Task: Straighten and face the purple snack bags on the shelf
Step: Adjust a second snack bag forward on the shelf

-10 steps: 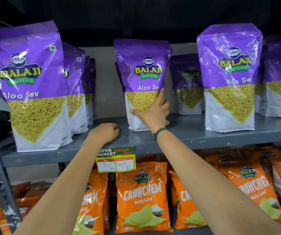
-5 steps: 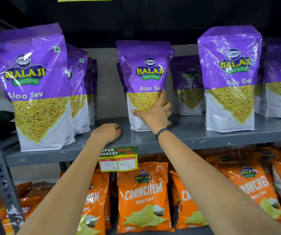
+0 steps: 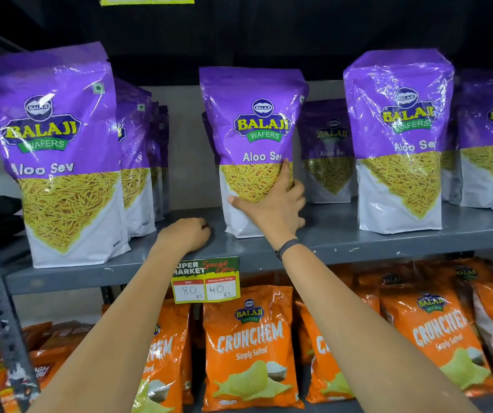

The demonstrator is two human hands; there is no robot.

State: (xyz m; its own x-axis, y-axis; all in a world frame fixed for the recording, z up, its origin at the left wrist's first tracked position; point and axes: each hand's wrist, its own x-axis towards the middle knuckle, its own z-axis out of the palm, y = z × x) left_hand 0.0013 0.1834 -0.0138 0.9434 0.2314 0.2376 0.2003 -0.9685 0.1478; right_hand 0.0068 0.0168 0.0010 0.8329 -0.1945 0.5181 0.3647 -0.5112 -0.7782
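The right hand [image 3: 272, 210] grips the lower right edge of the middle purple bag [image 3: 254, 144], thumb across its front, fingers wrapped behind; the bag stands upright, facing forward. The left hand [image 3: 184, 235], curled into a loose fist and holding nothing, rests on the grey shelf [image 3: 358, 239] just left of that bag. Further left stands another purple bag [image 3: 57, 162]; right of the right hand, a third purple bag [image 3: 400, 138]. Below the left hand hangs a price tag [image 3: 206, 280].
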